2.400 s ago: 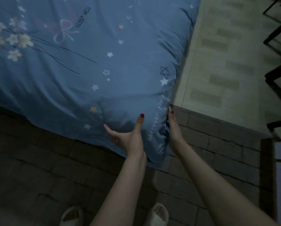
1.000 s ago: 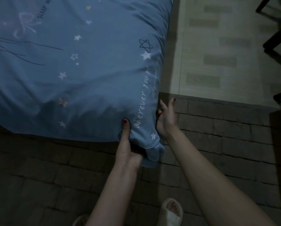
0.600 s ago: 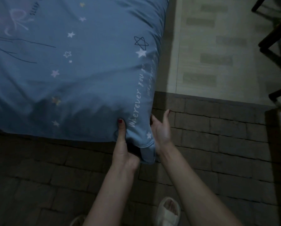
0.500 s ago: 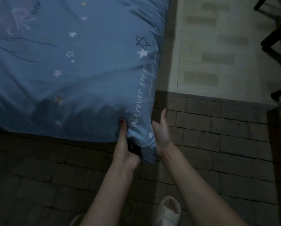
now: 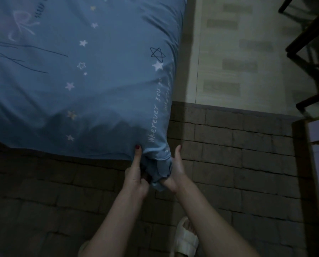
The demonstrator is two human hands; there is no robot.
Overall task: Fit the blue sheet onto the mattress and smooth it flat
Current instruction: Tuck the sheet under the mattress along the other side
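Dim light. The blue sheet (image 5: 92, 86) covered the mattress across the upper left of the view, printed with pale stars, thin dark lines and a line of white script running toward the near right corner. At that corner the cloth was bunched into a hanging fold, held from both sides. The left hand (image 5: 135, 178) gripped the fold from the left, thumb laid straight up against the sheet's edge, the other fingers curled in under the cloth. The right hand (image 5: 175, 172) clasped the same fold from the right, thumb raised, fingers wrapped behind the fabric and mostly hidden. Both forearms reached in from the bottom of the view. Dark brick-pattern floor (image 5: 238, 154) lay below the bed; paler patterned flooring (image 5: 247, 52) beyond it. A white slipper (image 5: 185, 238) showed between the arms. Dark furniture legs (image 5: 306, 43) stood at the upper right.
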